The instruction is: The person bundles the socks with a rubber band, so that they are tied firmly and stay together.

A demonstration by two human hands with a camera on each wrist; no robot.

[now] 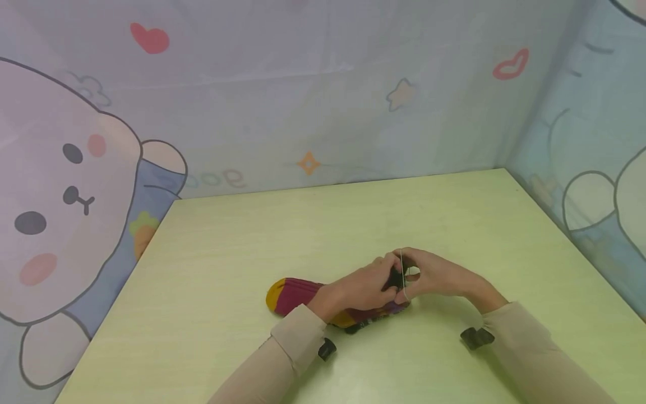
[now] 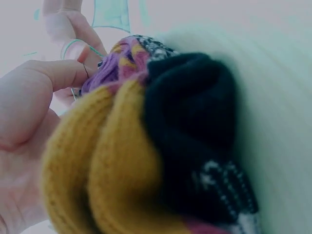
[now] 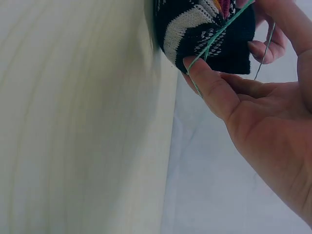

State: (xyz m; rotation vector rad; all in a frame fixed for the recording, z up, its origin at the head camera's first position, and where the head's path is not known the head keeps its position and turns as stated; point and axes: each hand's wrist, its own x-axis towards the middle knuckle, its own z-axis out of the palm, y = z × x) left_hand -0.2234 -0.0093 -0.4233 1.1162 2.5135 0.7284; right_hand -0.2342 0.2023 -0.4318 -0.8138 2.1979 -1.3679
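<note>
A bundle of knitted socks (image 1: 298, 294) lies on the table, maroon with mustard toes and heels, plus black-and-white patterned and purple parts. My left hand (image 1: 367, 289) grips the bundle near its right end. My right hand (image 1: 440, 274) is at that end, thumb and fingers spread apart inside a thin rubber band. Green in the right wrist view, the rubber band (image 3: 222, 30) is stretched from the thumb tip across the black cuff end of the socks (image 3: 231, 56). Mustard heels and a black part of the socks (image 2: 124, 161) fill the left wrist view, hiding some left fingers.
The pale yellow table (image 1: 242, 235) extends around the hands to its back edge. A cartoon-printed cloth (image 1: 282, 84) hangs behind and along both sides. Small black devices (image 1: 476, 338) sit at both sleeve cuffs.
</note>
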